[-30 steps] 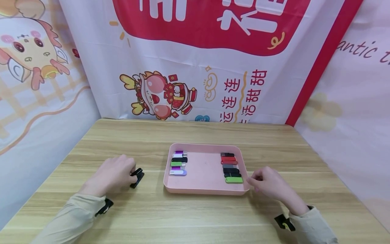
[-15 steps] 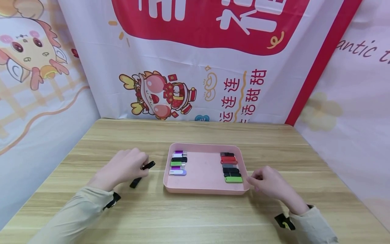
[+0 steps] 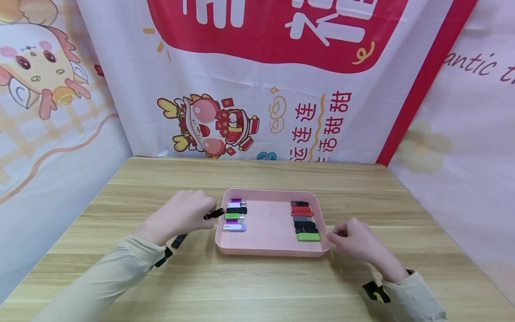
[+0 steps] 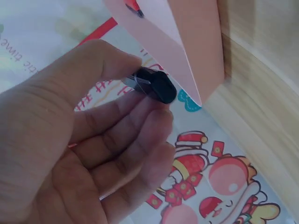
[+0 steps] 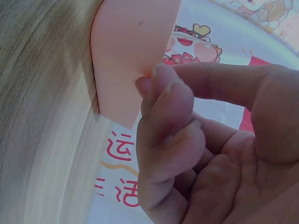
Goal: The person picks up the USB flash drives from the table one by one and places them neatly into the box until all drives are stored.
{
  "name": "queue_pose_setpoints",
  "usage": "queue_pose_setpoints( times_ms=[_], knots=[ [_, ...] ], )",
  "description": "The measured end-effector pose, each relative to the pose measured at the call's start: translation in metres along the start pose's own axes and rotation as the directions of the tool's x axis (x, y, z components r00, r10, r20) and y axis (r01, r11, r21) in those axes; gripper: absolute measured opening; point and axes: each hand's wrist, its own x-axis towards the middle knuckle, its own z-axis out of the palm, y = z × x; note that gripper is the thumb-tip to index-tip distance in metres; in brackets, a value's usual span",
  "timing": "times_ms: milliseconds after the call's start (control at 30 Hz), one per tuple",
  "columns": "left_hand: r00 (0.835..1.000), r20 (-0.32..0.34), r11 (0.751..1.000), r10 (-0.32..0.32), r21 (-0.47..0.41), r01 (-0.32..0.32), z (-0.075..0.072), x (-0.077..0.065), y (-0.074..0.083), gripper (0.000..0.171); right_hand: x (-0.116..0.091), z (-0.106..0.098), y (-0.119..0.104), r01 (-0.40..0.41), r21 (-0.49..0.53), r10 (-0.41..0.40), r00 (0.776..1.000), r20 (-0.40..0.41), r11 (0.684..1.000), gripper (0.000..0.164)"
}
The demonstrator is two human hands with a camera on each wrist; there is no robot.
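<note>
My left hand point(image 3: 183, 216) pinches a black USB flash drive point(image 3: 214, 213) between thumb and fingers, at the left rim of a pink tray point(image 3: 271, 252). In the left wrist view the drive's point(image 4: 161, 87) rounded black end points out past the fingertips, close to the tray wall. My right hand point(image 3: 354, 239) holds the tray's rim near its front right corner; the right wrist view shows thumb and fingertips at that rim. Another black flash drive point(image 3: 179, 241) lies on the table below the left wrist.
Inside the tray, a column of purple, white, black and green flash drives point(image 3: 234, 227) lines the left side. A second column with black, red, grey and green drives point(image 3: 308, 237) lines the right. The wooden table point(image 3: 257, 286) meets a printed cloth point(image 3: 257, 80) at the back.
My left hand has picked up one black flash drive from the table and moved right with it to the tray's left rim. The right hand has stayed at the tray corner.
</note>
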Motion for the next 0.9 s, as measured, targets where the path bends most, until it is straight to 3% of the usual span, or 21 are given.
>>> queue_pose_setpoints(
  times_ms=[233, 533, 700, 900],
  knots=[
    [0.989, 0.009, 0.986, 0.149, 0.073, -0.15, 0.001, 0.017, 0.015, 0.022, 0.001, -0.001, 0.001, 0.016, 0.008, -0.016, 1.0, 0.001, 1.0, 0.012],
    [0.962, 0.099, 0.961, 0.256, 0.08, -0.264, 0.014, 0.04, 0.029, 0.021, 0.0, 0.0, 0.001, 0.004, 0.016, -0.005, 1.0, 0.004, 1.0, 0.007],
    [0.952, 0.167, 0.953, 0.257, 0.117, -0.278, 0.026, 0.046, 0.034, 0.024, -0.001, 0.0, 0.001, -0.001, 0.023, 0.001, 1.0, 0.003, 1.0, 0.007],
    [0.954, 0.214, 0.963, 0.211, 0.124, -0.24, 0.035, 0.05, 0.034, 0.023, -0.001, 0.0, 0.0, 0.008, 0.023, -0.008, 1.0, 0.002, 1.0, 0.008]
  ],
)
